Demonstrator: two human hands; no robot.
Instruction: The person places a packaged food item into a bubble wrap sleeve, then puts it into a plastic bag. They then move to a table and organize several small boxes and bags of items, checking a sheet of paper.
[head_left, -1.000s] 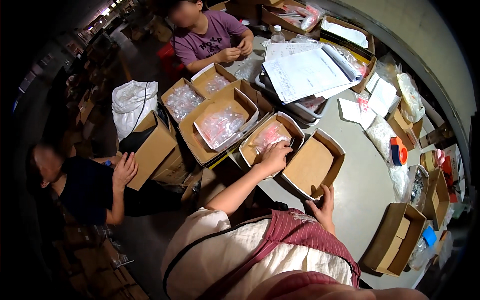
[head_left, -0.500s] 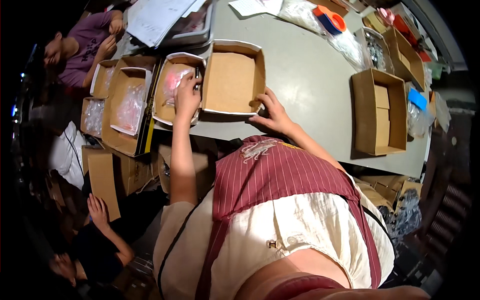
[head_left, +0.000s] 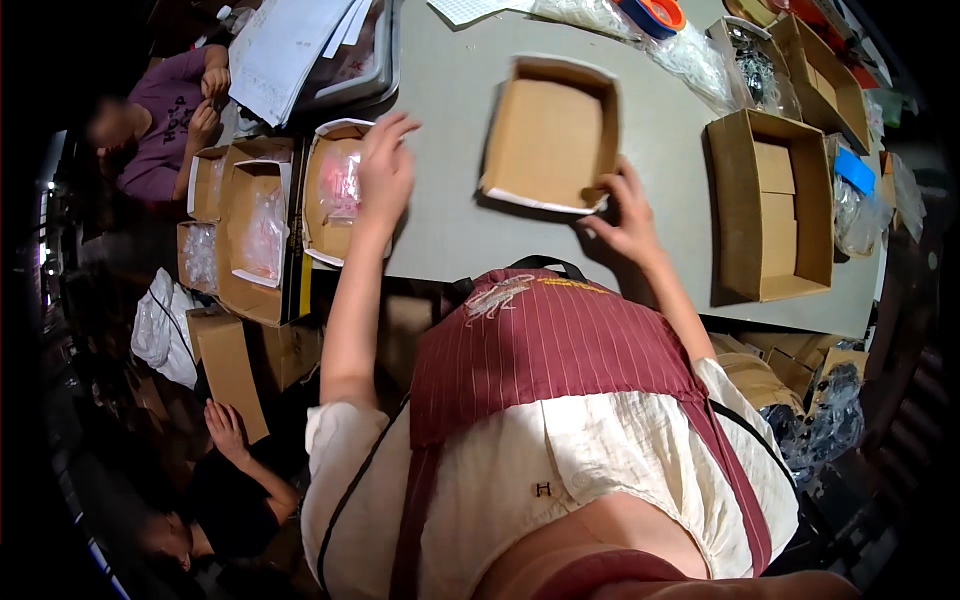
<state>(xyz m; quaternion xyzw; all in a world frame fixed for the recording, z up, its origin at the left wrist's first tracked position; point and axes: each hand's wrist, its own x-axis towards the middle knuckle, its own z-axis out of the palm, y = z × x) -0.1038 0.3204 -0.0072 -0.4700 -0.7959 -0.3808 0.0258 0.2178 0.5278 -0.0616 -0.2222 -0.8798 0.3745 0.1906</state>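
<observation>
My right hand (head_left: 630, 218) pinches the near right corner of a shallow cardboard box (head_left: 553, 125) with white edges. Only brown cardboard shows inside it, and it sits slightly turned over the grey table. Off to the left, my left hand (head_left: 388, 165) is open, its fingers stretched out with nothing in them. Beneath and beside that hand lies a smaller white-edged cardboard box (head_left: 322, 236), partly covered by it. Inside this box is a clear plastic bag with pink contents (head_left: 340, 183).
Left stands a big carton (head_left: 240, 295) holding smaller boxes of clear bags. Papers (head_left: 290, 60) cover a plastic bin. A tall cardboard box (head_left: 728, 205), plastic bags and an orange-and-blue tape roll (head_left: 660, 14) occupy the right and back. Two other people are at the left.
My right hand has moved the shallow box right and away from the smaller box. My left hand has come up off the smaller box, its fingers now spread.
</observation>
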